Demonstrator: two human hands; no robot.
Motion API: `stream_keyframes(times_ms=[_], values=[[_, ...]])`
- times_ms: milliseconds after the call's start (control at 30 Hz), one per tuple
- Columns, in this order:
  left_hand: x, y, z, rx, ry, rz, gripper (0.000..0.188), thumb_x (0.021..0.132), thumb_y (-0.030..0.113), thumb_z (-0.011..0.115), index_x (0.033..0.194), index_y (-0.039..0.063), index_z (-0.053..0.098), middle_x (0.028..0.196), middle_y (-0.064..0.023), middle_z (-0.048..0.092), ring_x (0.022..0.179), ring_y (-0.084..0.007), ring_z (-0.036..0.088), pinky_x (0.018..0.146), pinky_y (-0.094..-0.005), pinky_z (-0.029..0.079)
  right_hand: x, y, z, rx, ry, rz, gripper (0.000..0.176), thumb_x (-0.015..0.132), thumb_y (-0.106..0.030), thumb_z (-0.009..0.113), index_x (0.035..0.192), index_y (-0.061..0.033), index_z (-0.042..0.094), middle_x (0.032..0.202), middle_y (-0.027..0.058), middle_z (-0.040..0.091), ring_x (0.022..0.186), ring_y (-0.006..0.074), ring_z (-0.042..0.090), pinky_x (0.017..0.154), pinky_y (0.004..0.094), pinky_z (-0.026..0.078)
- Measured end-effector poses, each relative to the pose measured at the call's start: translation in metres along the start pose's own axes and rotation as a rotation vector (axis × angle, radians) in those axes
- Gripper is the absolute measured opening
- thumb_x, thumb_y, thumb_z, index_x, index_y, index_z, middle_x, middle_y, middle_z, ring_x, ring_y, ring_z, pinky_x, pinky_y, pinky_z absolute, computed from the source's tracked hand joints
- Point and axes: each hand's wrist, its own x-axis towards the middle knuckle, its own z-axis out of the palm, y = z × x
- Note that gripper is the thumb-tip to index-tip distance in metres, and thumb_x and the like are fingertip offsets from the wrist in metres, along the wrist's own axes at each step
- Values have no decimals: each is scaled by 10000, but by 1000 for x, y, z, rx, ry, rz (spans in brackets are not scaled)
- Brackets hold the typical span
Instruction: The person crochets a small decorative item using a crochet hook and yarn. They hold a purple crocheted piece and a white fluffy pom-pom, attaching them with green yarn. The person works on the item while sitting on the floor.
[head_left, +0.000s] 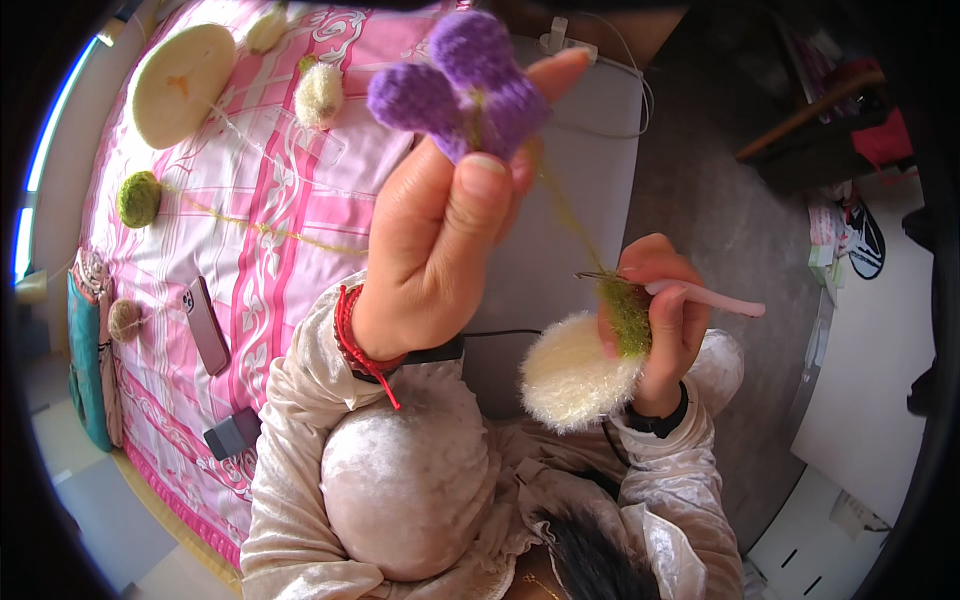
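My left hand (442, 232) is raised in front of me, pinching a fuzzy purple crocheted piece (480, 90) with rounded lobes between thumb and fingers. Lower and to the right, my right hand (671, 315) holds a crochet hook with a pink handle (712, 296). Those same fingers grip a green and cream fuzzy crocheted piece (577, 371), its green part partly hidden by them. The hook's metal tip lies at the top of the green part. From there a thin yellow-green yarn (566, 206) runs up to my left hand.
On the pink patterned bedspread (322, 217) lie a green yarn ball (139, 199), a cream round item (182, 86), a small fuzzy white-and-green piece (319, 96), a brown yarn ball (124, 320), a phone (205, 326) and a dark grey object (232, 435). A power strip (568, 49) with a cable sits on the grey surface ahead.
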Motion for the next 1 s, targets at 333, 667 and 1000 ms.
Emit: stream_keyframes(times_ms=[333, 667, 1000], values=[[-2, 14, 2, -535, -392, -433, 627, 944, 316, 324, 1350, -64, 32, 489, -17, 496, 370, -40, 324, 397, -178, 252, 8, -2, -7, -176, 129, -116, 241, 901, -192, 463, 943, 45, 484, 825, 89, 498, 512, 76, 461, 444, 191, 359], [1, 7, 8, -772, -496, -643, 703, 898, 477, 346, 1321, -72, 226, 863, -144, 567, 491, -92, 455, 387, -165, 312, 10, 4, -18, -233, 124, -292, 146, 863, -110, 525, 939, -6, 457, 852, 121, 528, 659, 79, 443, 605, 190, 365], [-2, -3, 20, -336, -236, -130, 684, 875, 171, 520, 1368, -19, 85, 694, -49, 513, 553, -53, 431, 513, -176, 320, 5, -7, -10, -44, 98, -150, 244, 884, -224, 471, 874, 19, 486, 840, 121, 498, 585, 117, 480, 543, 223, 405]])
